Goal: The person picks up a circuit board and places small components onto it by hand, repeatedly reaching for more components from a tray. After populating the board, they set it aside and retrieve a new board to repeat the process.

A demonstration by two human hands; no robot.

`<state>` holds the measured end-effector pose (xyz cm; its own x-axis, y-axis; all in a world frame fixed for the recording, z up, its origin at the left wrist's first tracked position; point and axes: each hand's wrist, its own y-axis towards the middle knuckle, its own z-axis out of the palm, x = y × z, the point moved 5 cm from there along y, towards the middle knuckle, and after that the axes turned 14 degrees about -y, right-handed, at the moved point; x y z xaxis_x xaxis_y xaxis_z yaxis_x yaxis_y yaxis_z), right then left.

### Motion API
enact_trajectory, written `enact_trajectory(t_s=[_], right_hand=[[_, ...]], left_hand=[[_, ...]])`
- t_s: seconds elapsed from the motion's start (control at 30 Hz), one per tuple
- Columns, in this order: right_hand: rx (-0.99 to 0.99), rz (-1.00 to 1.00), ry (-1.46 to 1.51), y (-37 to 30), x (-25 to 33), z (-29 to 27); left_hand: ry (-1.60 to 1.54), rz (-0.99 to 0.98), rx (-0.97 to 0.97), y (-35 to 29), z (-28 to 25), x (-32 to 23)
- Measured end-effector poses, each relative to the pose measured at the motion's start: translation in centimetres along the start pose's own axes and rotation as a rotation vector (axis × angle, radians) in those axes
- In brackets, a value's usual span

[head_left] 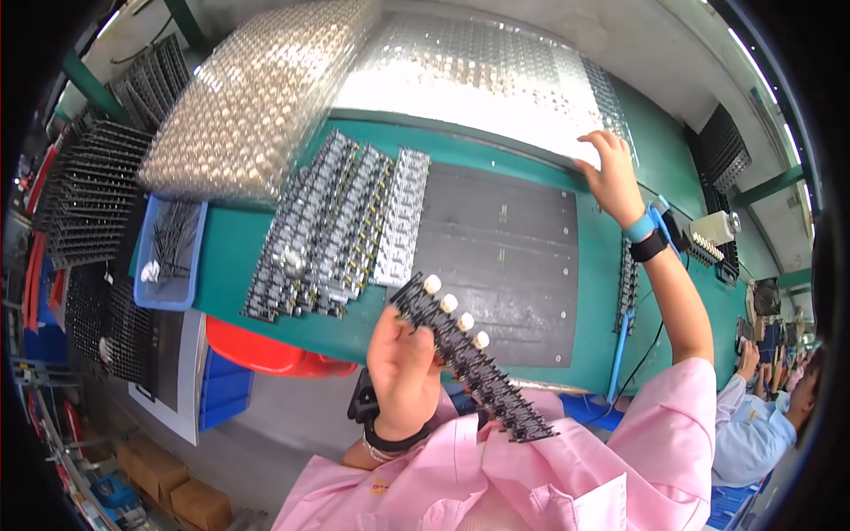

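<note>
Currently, our left hand (pixel 403 372) grips a black component strip (pixel 469 354) bearing four white caps above the table edge; our right hand (pixel 611 177) rests open-fingered on the clear blister tray (pixel 478 80).

Two clear trays (pixel 257 106), four white caps (pixel 456 310), one black strip (pixel 478 372).

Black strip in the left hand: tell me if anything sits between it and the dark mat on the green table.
Nothing visible does. The left hand holds the black strip over the near edge of the dark mat, whose middle lies bare. The rows of loaded strips lie beside the mat to the left, and the right hand is at the mat's far edge by the clear tray.
</note>
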<state>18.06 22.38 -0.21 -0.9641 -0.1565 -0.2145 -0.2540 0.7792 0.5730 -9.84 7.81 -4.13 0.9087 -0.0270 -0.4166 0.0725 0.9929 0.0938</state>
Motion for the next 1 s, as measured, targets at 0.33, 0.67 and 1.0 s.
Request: enact_trajectory(t_s=[0.33,0.67,1.0], right_hand=[[0.116,0.023,0.329,0.5,-1.3,3.2],[0.127,-0.08,0.309,-1.0,2.0,0.5],[0.007,0.155,0.308,-1.2,-4.3,-4.3]], left_hand=[[0.008,0.064,-0.104,0.9,-0.8,0.2],[0.103,0.037,-0.093,0.9,-0.6,1.2],[0.101,0.015,-0.108,0.6,-0.7,2.0]])
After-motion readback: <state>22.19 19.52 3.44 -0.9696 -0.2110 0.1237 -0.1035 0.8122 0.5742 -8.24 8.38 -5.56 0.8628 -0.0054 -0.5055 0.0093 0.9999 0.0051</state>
